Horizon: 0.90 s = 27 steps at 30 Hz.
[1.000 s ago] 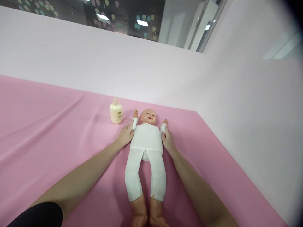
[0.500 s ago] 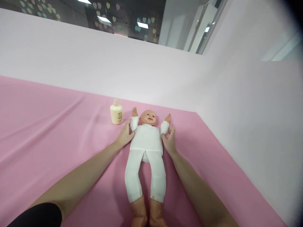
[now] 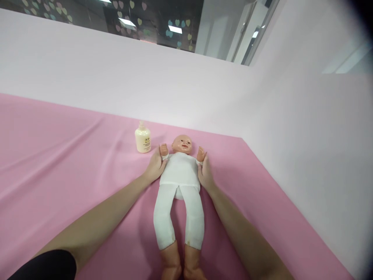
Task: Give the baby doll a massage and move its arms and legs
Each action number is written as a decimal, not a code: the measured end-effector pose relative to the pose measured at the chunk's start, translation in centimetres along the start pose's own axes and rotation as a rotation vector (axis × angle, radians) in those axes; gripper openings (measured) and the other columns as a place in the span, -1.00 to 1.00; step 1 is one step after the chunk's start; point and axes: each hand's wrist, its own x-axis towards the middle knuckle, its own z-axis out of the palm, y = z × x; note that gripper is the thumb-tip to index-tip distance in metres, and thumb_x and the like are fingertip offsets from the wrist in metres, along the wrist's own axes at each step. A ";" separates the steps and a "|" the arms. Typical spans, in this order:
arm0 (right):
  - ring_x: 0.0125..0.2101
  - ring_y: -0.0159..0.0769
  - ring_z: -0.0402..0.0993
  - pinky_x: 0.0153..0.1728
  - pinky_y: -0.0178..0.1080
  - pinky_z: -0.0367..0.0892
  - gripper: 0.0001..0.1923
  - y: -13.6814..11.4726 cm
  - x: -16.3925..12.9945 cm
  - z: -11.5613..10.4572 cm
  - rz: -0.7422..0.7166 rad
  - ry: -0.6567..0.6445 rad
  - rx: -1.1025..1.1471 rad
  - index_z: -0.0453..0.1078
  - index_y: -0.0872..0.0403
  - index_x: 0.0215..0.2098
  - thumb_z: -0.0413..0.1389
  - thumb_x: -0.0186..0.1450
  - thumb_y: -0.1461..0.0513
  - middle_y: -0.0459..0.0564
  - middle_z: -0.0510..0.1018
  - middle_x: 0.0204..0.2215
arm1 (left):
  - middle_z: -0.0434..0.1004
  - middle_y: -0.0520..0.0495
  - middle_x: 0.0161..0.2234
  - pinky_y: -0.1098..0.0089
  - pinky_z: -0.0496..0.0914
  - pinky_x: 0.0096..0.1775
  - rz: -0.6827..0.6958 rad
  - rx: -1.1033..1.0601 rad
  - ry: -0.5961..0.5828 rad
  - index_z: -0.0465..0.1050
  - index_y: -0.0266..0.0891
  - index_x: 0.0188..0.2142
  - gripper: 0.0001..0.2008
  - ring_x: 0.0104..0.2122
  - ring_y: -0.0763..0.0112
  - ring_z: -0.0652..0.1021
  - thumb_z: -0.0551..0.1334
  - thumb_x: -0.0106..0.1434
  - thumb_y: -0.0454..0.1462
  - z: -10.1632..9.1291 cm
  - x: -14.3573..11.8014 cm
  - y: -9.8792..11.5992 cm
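Note:
A baby doll in a white suit lies on its back on the pink cloth, head away from me, bare feet near the bottom edge. My left hand is closed around the doll's arm on the left side, pressing it in against the body. On the other side my right hand grips the doll's other arm the same way. Both small doll hands stick up above my fingers, beside the head.
A cream lotion bottle stands upright just left of the doll's head, close to my left hand. Pale pink walls rise behind and to the right of the cloth. A dark window with heart stickers is above the back wall.
The doll's arms were spread outward half a second ago; both my hands have now pushed them inward against its torso, and its hands point upward.

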 end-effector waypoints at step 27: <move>0.09 -0.07 0.29 0.05 0.02 0.24 -0.34 1.3 0.5 -0.6 0.317 0.012 0.091 -0.02 0.05 0.26 -0.01 0.25 0.06 0.14 0.31 0.13 | 0.41 -0.26 0.01 0.06 0.26 0.03 -0.191 0.035 -0.151 -0.13 -0.28 0.29 -0.37 0.00 0.10 0.42 0.02 0.27 -0.21 -0.4 0.4 -0.5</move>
